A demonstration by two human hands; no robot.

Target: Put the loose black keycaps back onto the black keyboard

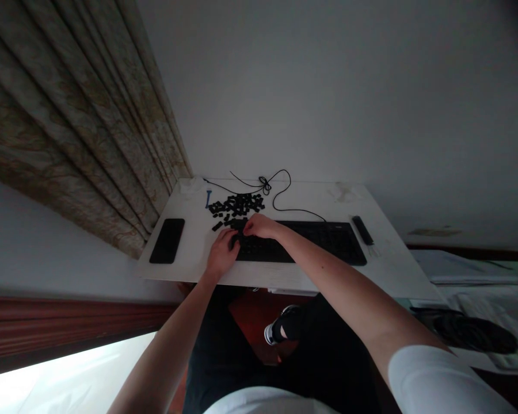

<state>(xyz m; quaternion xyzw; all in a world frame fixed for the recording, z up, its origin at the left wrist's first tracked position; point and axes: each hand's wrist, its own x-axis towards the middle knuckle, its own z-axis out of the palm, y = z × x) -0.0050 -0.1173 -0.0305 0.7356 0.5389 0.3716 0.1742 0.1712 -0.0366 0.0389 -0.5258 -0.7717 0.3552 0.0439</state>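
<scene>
A black keyboard (pixel 328 238) lies lengthwise on the white table, its left part under both hands. My left hand (pixel 223 252) rests at the keyboard's left end, thumb apart from the stretched fingers. Over the upper left of the keyboard is my right hand (pixel 259 226), fingertips pinched together; whatever they hold is too small and dark to make out. Just behind the hands, loose black keycaps (pixel 242 203) lie in a pile, with several scattered at its front. Dim light hides which key positions are filled.
A blue tool (pixel 208 199) lies left of the pile. A black phone (pixel 167 241) is at the table's left. The keyboard's cable (pixel 280 198) loops behind it. At right are a dark elongated object (pixel 362 230) and a patterned curtain (pixel 90 103) hangs at left.
</scene>
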